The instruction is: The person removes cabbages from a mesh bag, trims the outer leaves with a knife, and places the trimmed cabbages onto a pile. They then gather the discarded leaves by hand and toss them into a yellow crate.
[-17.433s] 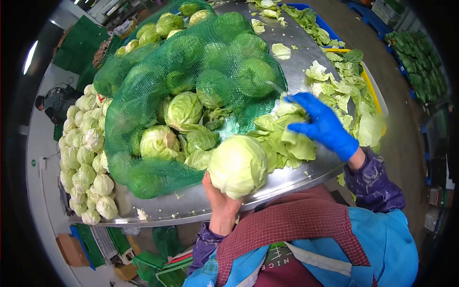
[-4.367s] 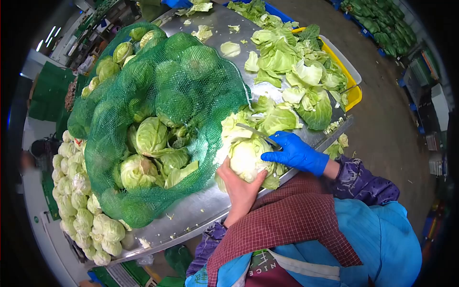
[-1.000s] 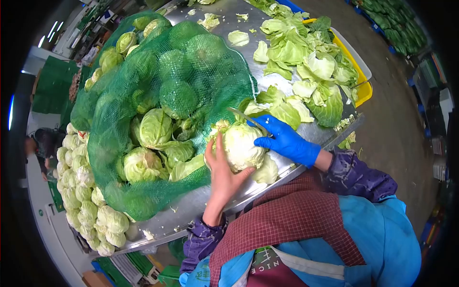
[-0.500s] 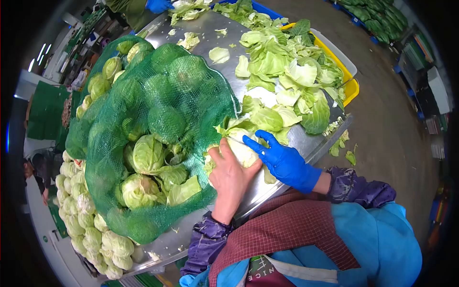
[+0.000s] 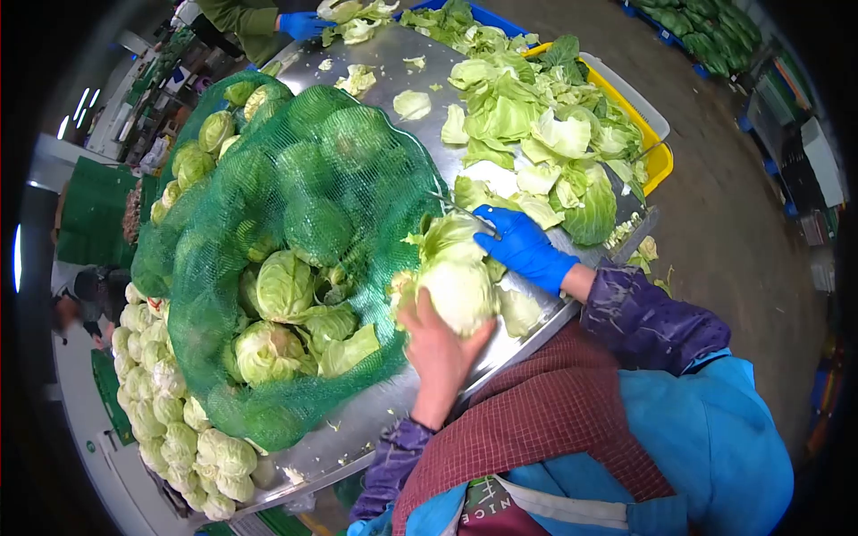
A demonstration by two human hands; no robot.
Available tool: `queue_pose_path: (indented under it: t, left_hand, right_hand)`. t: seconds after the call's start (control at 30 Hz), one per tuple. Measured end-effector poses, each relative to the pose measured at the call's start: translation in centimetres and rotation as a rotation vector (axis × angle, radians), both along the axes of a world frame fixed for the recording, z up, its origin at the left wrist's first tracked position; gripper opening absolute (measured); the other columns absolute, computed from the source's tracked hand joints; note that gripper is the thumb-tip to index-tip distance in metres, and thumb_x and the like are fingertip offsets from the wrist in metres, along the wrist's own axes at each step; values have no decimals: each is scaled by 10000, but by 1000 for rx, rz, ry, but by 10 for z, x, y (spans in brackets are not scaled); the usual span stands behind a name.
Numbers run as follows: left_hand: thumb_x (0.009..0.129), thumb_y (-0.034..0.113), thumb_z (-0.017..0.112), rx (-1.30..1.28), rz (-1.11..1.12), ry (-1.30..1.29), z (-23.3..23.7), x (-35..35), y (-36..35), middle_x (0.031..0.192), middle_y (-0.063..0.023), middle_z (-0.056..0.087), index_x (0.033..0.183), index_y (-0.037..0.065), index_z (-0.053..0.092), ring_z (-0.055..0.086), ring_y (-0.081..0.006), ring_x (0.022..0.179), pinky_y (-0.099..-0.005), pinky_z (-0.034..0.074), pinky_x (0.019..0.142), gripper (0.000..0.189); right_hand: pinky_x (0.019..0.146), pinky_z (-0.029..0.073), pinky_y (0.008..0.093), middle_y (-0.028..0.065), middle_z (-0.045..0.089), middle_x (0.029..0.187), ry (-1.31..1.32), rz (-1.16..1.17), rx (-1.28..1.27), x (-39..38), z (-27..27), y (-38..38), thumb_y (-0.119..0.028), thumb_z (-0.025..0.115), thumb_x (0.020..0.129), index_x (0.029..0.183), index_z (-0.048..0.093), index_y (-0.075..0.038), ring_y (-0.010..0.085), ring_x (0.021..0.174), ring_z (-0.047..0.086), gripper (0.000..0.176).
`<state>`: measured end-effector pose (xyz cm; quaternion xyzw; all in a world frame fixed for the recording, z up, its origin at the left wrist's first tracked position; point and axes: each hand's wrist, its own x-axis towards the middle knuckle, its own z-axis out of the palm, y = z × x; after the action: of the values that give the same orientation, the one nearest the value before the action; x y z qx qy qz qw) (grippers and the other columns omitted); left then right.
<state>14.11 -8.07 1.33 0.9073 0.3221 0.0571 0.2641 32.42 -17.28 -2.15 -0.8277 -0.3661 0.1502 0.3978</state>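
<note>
My left hand, bare, grips the near side of a pale trimmed cabbage, thumb and fingers spread around it. Loose green leaves still hang from the cabbage's far side. Above it, my right hand in a blue glove is closed on a knife; its thin blade points left toward the net, and its handle is hidden in the glove. Left of the cabbage, a green mesh bag lies open on the metal table, with whole cabbages inside.
Cut leaves are heaped at the far right, by a yellow crate and a blue crate. Trimmed cabbages are piled at the left edge. Across the table is another person's gloved hand.
My right hand with the knife has moved up and off the cabbage's top. The cabbage has turned in my left hand, showing more of its pale side. The other person's hand shifted slightly.
</note>
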Motion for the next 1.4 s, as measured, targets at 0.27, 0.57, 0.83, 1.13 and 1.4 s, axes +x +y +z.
queue_pose_path:
  t: [0.27, 0.57, 0.83, 1.13, 1.4]
  left_hand:
    - [548, 472, 825, 20, 31, -159, -2, -19, 10, 1150, -172, 415, 1225, -6, 413, 509, -356, 1041, -447, 463, 827, 925]
    - [547, 581, 771, 218, -30, -97, 3, 7, 5, 1044, -157, 453, 1186, -3, 449, 553, -344, 903, -427, 488, 695, 924]
    - [536, 540, 799, 151, 11, -116, -1, -3, 8, 1029, -163, 452, 1158, -22, 466, 557, -332, 883, -404, 496, 673, 901]
    - [566, 516, 794, 187, 2, -88, 3, 4, -2, 1058, -167, 449, 1176, -29, 452, 538, -337, 958, -433, 491, 714, 887]
    - [567, 505, 798, 17, 58, -138, -2, -14, 11, 1125, -183, 430, 1194, -34, 431, 514, -347, 1023, -434, 473, 794, 904]
  right_hand:
    - [765, 481, 425, 171, 632, 969, -119, -177, 204, -8, 11, -2, -445, 642, 774, 1142, 548, -66, 341, 901, 607, 537]
    - [686, 505, 444, 215, 635, 864, 123, 24, -301, -64, 43, -20, -441, 670, 727, 1105, 508, 22, 389, 774, 625, 619]
    - [685, 513, 372, 186, 647, 929, 168, -86, -60, -37, -15, -37, -229, 618, 801, 1037, 579, -25, 334, 786, 641, 315]
    - [691, 482, 461, 229, 620, 837, 240, 51, -197, -54, 32, -21, -361, 616, 735, 1140, 499, 3, 404, 771, 607, 558]
    - [701, 476, 412, 232, 616, 861, 302, 82, 49, -60, 19, -30, -358, 645, 756, 1121, 513, 10, 366, 804, 622, 535]
